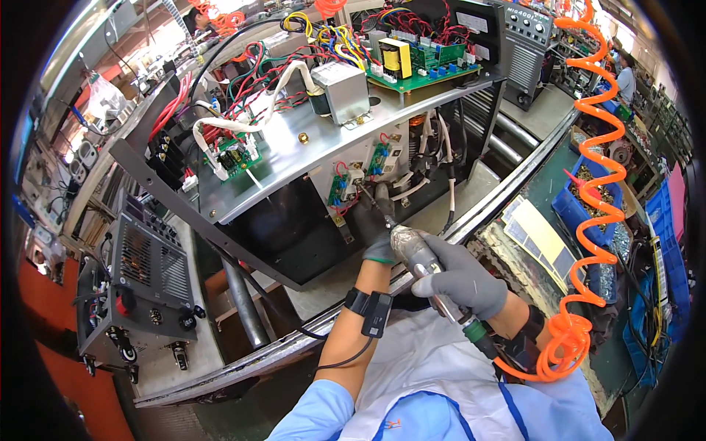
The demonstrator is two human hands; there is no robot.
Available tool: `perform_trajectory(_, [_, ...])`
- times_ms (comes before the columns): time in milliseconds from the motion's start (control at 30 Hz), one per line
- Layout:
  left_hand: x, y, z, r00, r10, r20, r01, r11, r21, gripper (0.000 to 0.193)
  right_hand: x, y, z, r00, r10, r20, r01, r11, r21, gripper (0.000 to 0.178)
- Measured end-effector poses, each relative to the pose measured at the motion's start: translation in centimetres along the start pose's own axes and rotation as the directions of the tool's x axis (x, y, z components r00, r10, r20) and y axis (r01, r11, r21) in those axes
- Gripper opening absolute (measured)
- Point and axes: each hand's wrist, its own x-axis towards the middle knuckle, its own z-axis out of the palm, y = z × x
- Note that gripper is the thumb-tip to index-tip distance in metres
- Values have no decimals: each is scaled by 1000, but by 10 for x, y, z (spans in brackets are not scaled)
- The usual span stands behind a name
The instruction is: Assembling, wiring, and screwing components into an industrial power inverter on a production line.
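Observation:
A pneumatic screwdriver is gripped in my right hand, which wears a grey glove. Its slim bit points up and left into the open side of a black-framed electrical machine. My left hand, also gloved, reaches into that opening beside the bit. Shadow and the tool hide most of its fingers, so what they touch is unclear. Just above them, a small green circuit board and another green board sit on a metal plate. White cables hang to their right.
A coiled orange air hose hangs at right and joins the screwdriver's end. Blue bins of small parts and yellow sheets lie on the right bench. Another machine stands at left. A transformer and loose wires top the frame.

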Motion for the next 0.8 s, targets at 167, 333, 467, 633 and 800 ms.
perform_trajectory(167, [-5,0,-11,969,-239,-59,234,970,-70,2,-1,5,-3,1000,-7,29,8,999,-31,90])
perform_trajectory(333, [-20,-16,-62,986,-122,113,103,982,160,13,-6,7,0,998,-64,23,62,995,81,91])
perform_trajectory(467, [-43,3,-52,933,-356,46,359,928,-99,22,-26,20,-13,994,19,105,-37,985,168,84])
perform_trajectory(633, [-41,16,-60,762,-647,29,633,734,-246,16,-52,28,-18,993,80,86,-94,982,165,88])
perform_trajectory(800, [-41,19,-44,770,-632,88,635,742,-216,20,-66,45,-26,989,123,85,-130,987,91,90])
